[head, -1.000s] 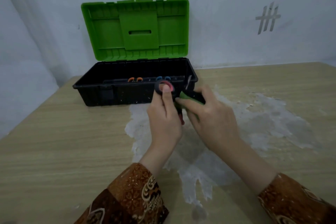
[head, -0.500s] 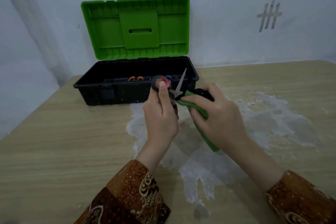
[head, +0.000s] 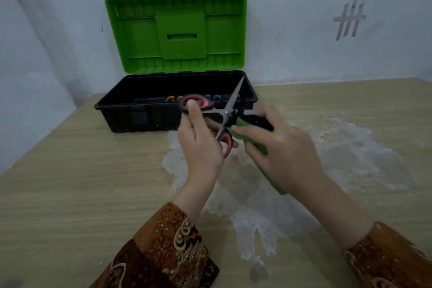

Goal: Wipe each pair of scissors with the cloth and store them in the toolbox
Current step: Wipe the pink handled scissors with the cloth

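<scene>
Room: pale bluish wall point(head: 292, 30) behind, with some grey tally-like marks point(head: 349, 20) on the right, too blurry to read properly.
Table: light wood-grain table point(head: 70, 182), with a big whitish scuffed patch point(head: 339, 159) running from under the hands out to the right.
Toolbox: black toolbox point(head: 145, 114) sits at the back of the table by the wall, its green lid point(head: 177, 33) standing wide open. Honestly can't see much inside, just bits of orange handles point(head: 171, 98) and blue handles point(head: 214, 96) peeking over the front wall.
Scissors: red-and-black scissors point(head: 225, 113) are up in the air just in front of the toolbox, blades spread open, one blade pointing up over the box's right end. The other blade is mostly buried in the cloth.
Left hand: left hand point(head: 201, 142) grips the handles, thumb through the top loop; the lower loop is half hidden by fingers.
Right hand: right hand point(head: 280, 149) pinches the green cloth point(head: 253, 140) around the lower blade. Something dark shows past the fingers, can't tell what.
Sleeves: brown patterned sleeves point(head: 168, 252), both cut off by the bottom edge.
Open room: bare tabletop left of the hands and in front of the toolbox, plus the far right side.
</scene>
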`<move>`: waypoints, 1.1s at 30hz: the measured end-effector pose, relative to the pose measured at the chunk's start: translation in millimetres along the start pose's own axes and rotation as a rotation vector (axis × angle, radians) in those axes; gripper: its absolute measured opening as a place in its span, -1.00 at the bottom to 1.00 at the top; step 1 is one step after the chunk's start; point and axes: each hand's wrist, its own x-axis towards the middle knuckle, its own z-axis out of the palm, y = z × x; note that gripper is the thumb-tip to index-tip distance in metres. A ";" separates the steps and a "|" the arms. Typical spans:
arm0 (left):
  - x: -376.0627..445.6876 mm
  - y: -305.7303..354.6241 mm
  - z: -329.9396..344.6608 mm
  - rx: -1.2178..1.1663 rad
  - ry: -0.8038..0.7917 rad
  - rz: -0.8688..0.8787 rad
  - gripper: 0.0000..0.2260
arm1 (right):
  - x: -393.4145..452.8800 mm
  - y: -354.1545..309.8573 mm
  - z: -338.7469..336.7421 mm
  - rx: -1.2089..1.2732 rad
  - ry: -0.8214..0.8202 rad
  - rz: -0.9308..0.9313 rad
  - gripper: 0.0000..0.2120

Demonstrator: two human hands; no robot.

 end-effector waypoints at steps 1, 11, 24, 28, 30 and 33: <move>1.4 1.4 -1.1 -0.023 0.001 -0.033 -0.68 | -0.8 1.6 0.3 -0.018 -0.006 0.019 -0.81; -8.8 -0.4 8.9 -0.115 -0.106 -0.179 -0.70 | 3.6 -9.8 10.3 0.857 -0.005 0.627 -0.73; -4.5 0.7 9.1 -0.056 -0.107 -0.129 -0.63 | 7.8 -4.8 5.7 1.488 -0.089 0.825 -0.88; 7.3 1.0 -1.7 -0.035 -0.009 -0.093 -0.63 | 9.5 11.3 4.7 1.370 0.139 1.137 -0.89; 10.8 -0.8 -5.8 0.021 0.043 -0.053 -0.64 | 6.6 21.6 7.0 1.230 0.251 1.169 -0.89; 9.4 -4.8 -5.8 0.068 0.047 0.000 -0.67 | 2.9 24.1 10.7 0.882 0.371 0.877 -0.88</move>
